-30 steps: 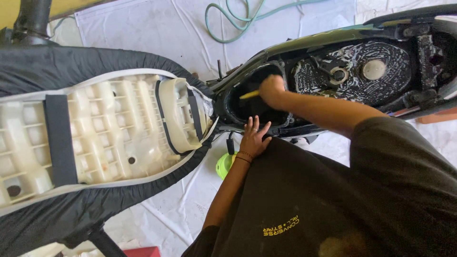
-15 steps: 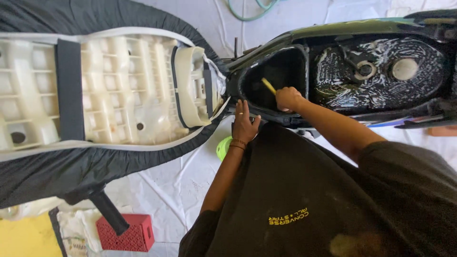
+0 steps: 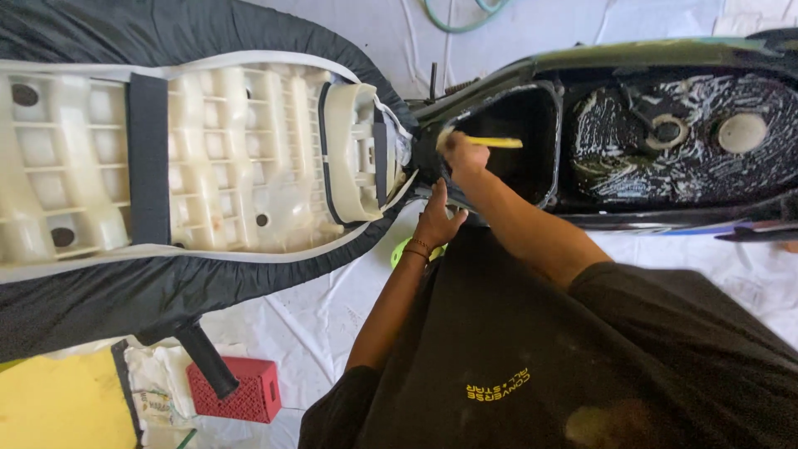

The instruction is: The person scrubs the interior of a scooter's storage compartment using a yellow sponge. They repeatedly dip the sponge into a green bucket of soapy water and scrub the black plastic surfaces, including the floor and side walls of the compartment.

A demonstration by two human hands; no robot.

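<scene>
Over white sheeting [image 3: 332, 316], right hand [image 3: 461, 154] grips a yellow-handled brush [image 3: 490, 142].

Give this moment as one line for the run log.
right hand: holds yellow tool | left hand: on scooter rim | seat: flipped open

The person wears a loose black short-sleeved cotton T-shirt [image 3: 532, 349] with a small yellow printed marking low on its front. A thin dark-and-orange beaded bracelet [image 3: 418, 249] circles the left wrist. Both forearms are bare.
</scene>
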